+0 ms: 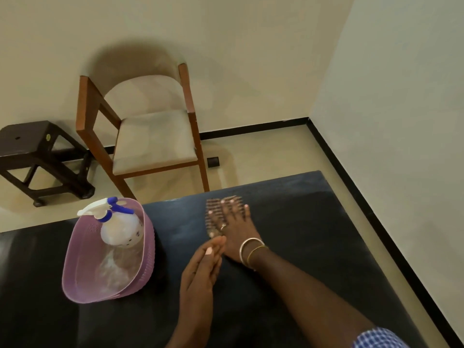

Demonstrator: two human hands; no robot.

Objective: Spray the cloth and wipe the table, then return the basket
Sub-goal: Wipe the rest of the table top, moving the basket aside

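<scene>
A small brown checked cloth [213, 212] lies flat on the dark table [301, 222] near its far edge. My right hand [236, 229] presses flat on top of it, fingers spread, covering most of it. My left hand [203, 270] hovers just beside the right wrist, fingers straight and together, holding nothing. To the left stands a purple basket [75, 272] on the table. A clear spray bottle [120, 229] with a white and blue trigger head leans inside it.
Beyond the table's far edge stand a wooden chair [150, 136] with a beige seat and a dark stool [37, 156] at the left. A wall with a black skirting runs along the table's right side.
</scene>
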